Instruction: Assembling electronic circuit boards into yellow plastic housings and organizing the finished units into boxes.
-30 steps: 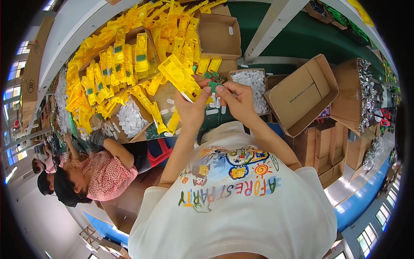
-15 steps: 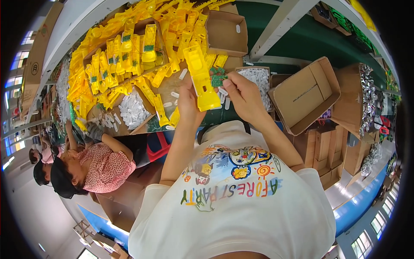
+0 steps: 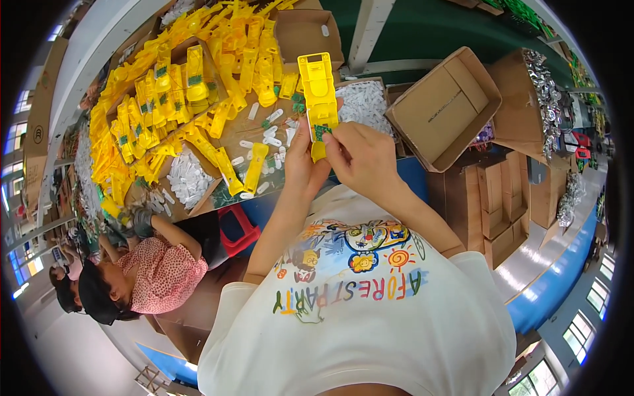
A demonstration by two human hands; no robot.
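My left hand point(image 3: 305, 158) is closed around the lower part of a long yellow plastic housing point(image 3: 318, 86), held upright with its hollow side showing. A small green circuit board point(image 3: 321, 131) lies in the lower part of that housing. The fingertips of my right hand point(image 3: 367, 157) pinch the board's edge and press against it; whether it sits fully seated cannot be seen. Just left of my hands, a loose yellow housing point(image 3: 256, 168) and several white plastic pieces point(image 3: 271, 135) rest on the bench. More green boards point(image 3: 298, 104) lie behind my left hand.
A cardboard tray point(image 3: 218, 79) of yellow housings with boards stands amid a large yellow heap at left. White pieces fill boxes point(image 3: 188, 173) point(image 3: 363, 102). A tilted cardboard box point(image 3: 446, 109) is at right. A co-worker point(image 3: 162, 274) sits at left beside a red stool point(image 3: 239, 230).
The green board has gone from beside the yellow housing into its lower part. My hands have come closer together, and the housing is turned more upright. The whole view has shifted.
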